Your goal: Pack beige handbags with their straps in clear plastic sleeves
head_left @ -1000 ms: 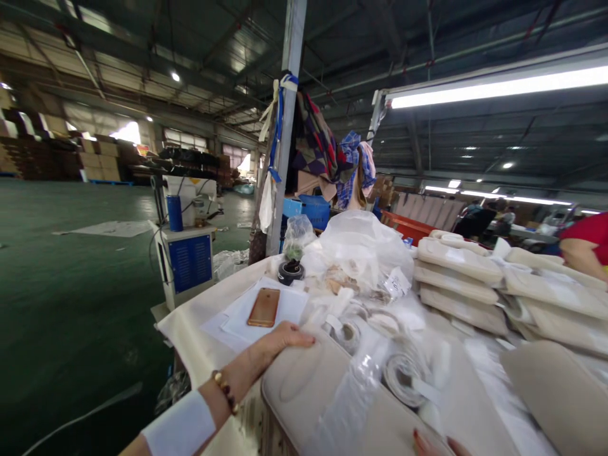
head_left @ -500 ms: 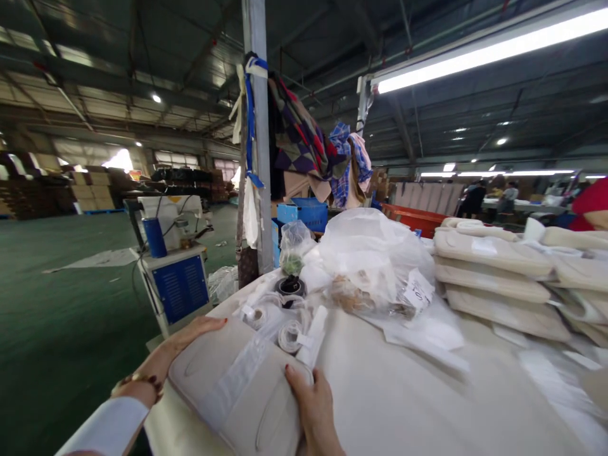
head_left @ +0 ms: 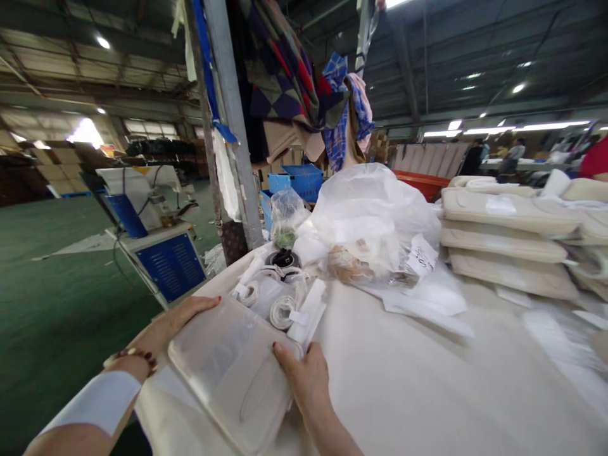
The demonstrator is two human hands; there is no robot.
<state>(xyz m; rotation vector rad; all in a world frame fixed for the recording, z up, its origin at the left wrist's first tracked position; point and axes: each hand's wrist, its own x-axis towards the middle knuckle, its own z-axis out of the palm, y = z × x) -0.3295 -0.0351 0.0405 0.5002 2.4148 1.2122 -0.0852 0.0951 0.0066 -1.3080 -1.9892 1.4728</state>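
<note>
A flat beige cushion pad in clear plastic wrap (head_left: 228,373) lies at the near left corner of the cloth-covered table (head_left: 427,386). My left hand (head_left: 173,323) grips its far left edge, fingers stretched along the rim. The right edge of the pad is pressed by my right hand (head_left: 304,380), whose fingers curl over it. Just beyond the pad lie white tape rolls (head_left: 280,310) and a black tape roll (head_left: 284,258).
A large clear plastic bag (head_left: 375,221) sits mid-table beside a stack of beige cushion pads (head_left: 508,247) at right. A metal post (head_left: 232,120) hung with clothes rises behind. A blue-fronted machine (head_left: 161,259) stands on the green floor at left. People work far right.
The pad has slid left to the table's near corner with both hands on it. My right hand came into full view on its right edge. The view swung down and right.
</note>
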